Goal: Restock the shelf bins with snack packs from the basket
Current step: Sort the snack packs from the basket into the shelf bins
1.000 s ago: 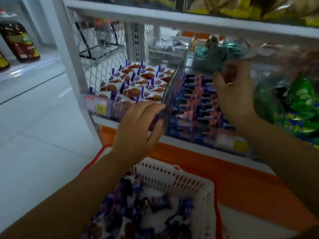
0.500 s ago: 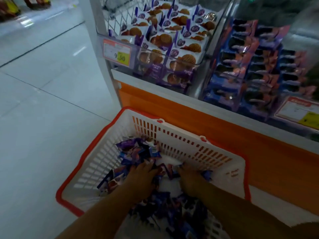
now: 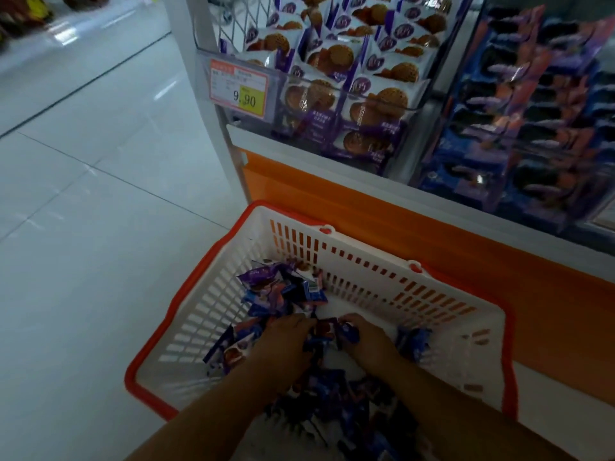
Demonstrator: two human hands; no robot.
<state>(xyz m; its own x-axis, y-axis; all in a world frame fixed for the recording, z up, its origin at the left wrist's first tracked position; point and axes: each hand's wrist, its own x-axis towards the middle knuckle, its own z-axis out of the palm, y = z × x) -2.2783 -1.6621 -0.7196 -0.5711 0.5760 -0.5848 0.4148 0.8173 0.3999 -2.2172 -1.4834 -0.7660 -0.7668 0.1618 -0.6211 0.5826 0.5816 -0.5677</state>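
Head view: both hands are down in the white basket [image 3: 366,277] as they were half a second ago, but now closer together. The right hand [image 3: 371,339] pinches a blue snack pack [image 3: 347,331]. The left hand [image 3: 286,339] curls its fingers into the loose snack packs [image 3: 283,291]; whether it holds any is unclear. The shelf bins [image 3: 349,94] above sit stocked.

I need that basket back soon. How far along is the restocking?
Done: the cookie bin and the blue-pack bin beside it look well filled. In hand: both hands are in the basket; the right hand pinches a purple pack, the left hand is among the loose packs, grip unclear. Left: that pile is sizeable, so several trips seem likely.
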